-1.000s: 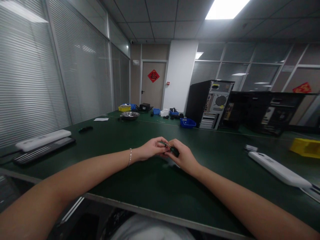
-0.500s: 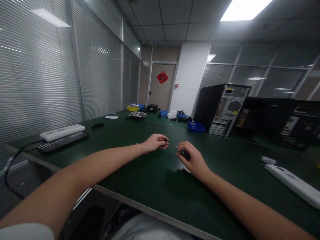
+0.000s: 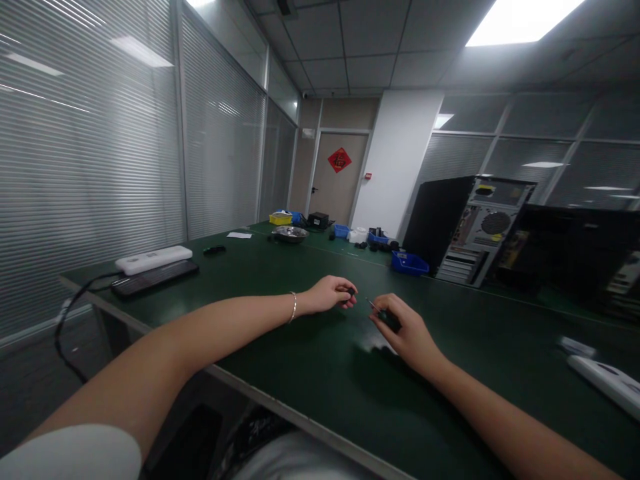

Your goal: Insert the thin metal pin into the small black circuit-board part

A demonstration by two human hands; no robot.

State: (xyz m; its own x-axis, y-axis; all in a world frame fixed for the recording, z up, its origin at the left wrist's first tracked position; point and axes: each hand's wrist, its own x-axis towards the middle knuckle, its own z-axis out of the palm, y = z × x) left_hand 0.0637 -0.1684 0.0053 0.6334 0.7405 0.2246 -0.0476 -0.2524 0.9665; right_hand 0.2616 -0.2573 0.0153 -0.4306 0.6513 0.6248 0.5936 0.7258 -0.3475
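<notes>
Over the middle of the green table (image 3: 300,353), my left hand (image 3: 331,294) pinches a small black part (image 3: 351,291) between thumb and fingers. Its exact kind is too small to make out. Just to the right, my right hand (image 3: 407,327) is closed around the dark handle of a screwdriver (image 3: 389,320). The thin metal shaft points up and left toward the black part, with a small gap between the two. Most of the handle is hidden by the fingers.
A blue bin (image 3: 410,264) stands before a black computer tower (image 3: 450,230). Farther back are a metal bowl (image 3: 290,234), a yellow basket (image 3: 281,219) and several small black parts. A white power strip (image 3: 154,260) lies at left by a keyboard (image 3: 155,278); another white strip (image 3: 605,383) lies right.
The camera view has turned a little to the left, so everything appears shifted right. Both hands keep their grips and stay close together, with little change between them.
</notes>
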